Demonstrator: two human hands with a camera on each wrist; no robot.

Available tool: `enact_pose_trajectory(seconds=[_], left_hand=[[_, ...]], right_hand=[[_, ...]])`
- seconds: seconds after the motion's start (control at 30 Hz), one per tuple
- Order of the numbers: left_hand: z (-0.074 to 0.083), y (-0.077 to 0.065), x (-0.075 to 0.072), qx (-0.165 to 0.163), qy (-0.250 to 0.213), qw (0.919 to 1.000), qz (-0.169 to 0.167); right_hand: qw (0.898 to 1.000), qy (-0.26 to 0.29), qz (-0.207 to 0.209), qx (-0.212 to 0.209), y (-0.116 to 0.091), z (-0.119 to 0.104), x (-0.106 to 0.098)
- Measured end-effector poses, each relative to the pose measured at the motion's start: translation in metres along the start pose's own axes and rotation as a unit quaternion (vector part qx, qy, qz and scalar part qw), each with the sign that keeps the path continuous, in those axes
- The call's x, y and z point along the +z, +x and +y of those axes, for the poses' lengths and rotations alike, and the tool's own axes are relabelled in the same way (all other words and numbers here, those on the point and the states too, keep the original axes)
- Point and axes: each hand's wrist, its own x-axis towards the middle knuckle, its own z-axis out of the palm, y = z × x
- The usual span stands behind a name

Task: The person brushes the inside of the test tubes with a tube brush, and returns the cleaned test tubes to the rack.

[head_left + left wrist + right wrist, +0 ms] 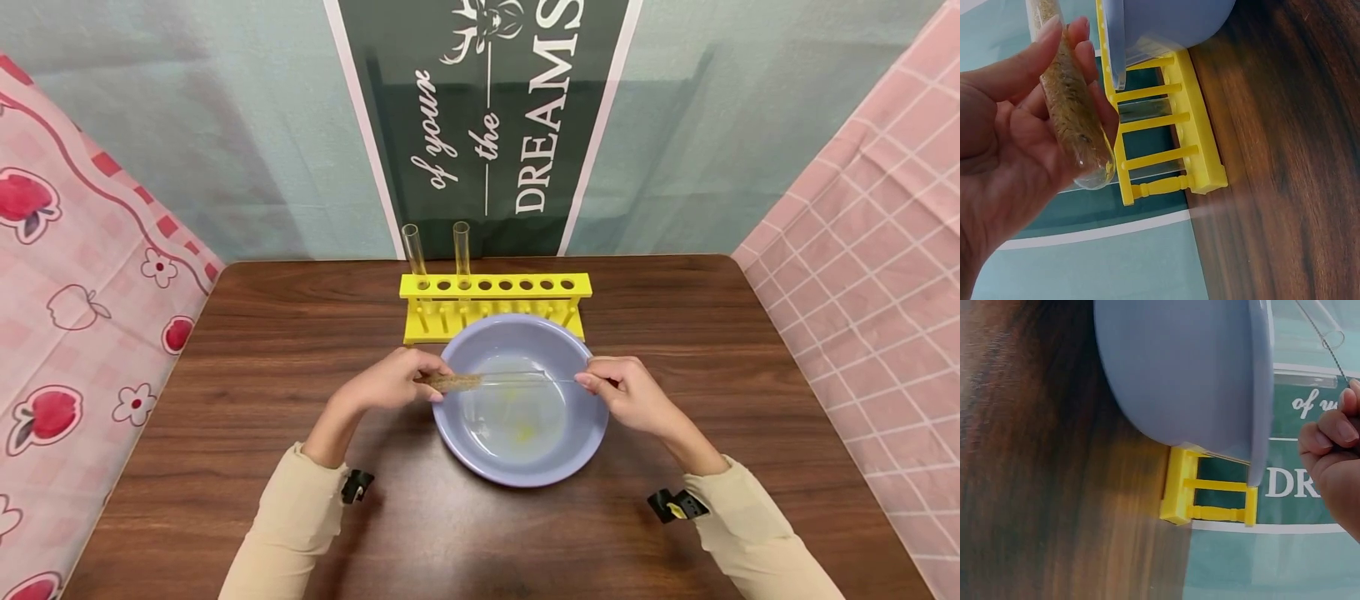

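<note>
In the head view my left hand (pixel 397 379) holds a clear glass test tube (pixel 517 379), lying nearly level over a lilac basin (pixel 588 433). A test tube brush (pixel 459 382) is inside the tube, its tan bristles towards the closed end. The left wrist view shows the thumb and fingers around the tube (pixel 1088 140), with the bristles pressed against the glass. My right hand (pixel 630 392) pinches the brush's thin wire handle at the basin's right rim. The right wrist view shows this twisted wire (pixel 1329 351) running into the tube's open mouth.
Shallow cloudy water (pixel 495 425) with yellow patches lies in the basin. Close behind it stands a yellow test tube rack (pixel 495 287) with two upright tubes, one of them a glass tube (pixel 462 250) near its left end. Brown wooden tabletop (pixel 300 333) surrounds everything.
</note>
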Motion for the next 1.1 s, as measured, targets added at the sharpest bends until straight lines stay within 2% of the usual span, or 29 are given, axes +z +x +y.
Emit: enact_pose_trajectory(seconds=[0.1,0.2,0.33,0.47,0.6,0.83,0.93,1.03,1.1], left_hand=[[0.001,0.001,0.001,-0.005,0.02,0.9998,-0.005],[0.003,0.002,0.003,-0.016,0.042,0.999,0.004],[0.008,0.004,0.005,-0.03,0.069,0.9969,0.026],[0.016,0.006,0.007,-0.037,0.097,0.9933,0.049],[0.023,0.005,0.008,-0.036,0.113,0.9908,0.065],[0.028,0.004,0.012,-0.026,0.128,0.9877,0.086],[0.027,0.005,0.015,-0.03,0.131,0.9861,0.097],[0.025,0.006,0.019,-0.032,0.132,0.9846,0.11],[0.025,0.007,0.021,-0.031,0.141,0.9821,0.121]], right_hand=[[0.999,0.024,-0.022,0.038,-0.003,0.008,0.001],[0.992,0.056,-0.055,0.099,-0.006,0.023,0.002],[0.975,0.096,-0.081,0.185,-0.006,0.038,-0.001],[0.956,0.134,-0.078,0.25,0.0,0.038,-0.005],[0.946,0.145,-0.077,0.278,0.005,0.034,-0.009],[0.947,0.129,-0.118,0.27,0.007,0.034,-0.008],[0.944,0.129,-0.138,0.272,0.008,0.033,-0.009],[0.937,0.143,-0.143,0.285,0.011,0.031,-0.012],[0.927,0.165,-0.141,0.305,0.013,0.031,-0.014]])
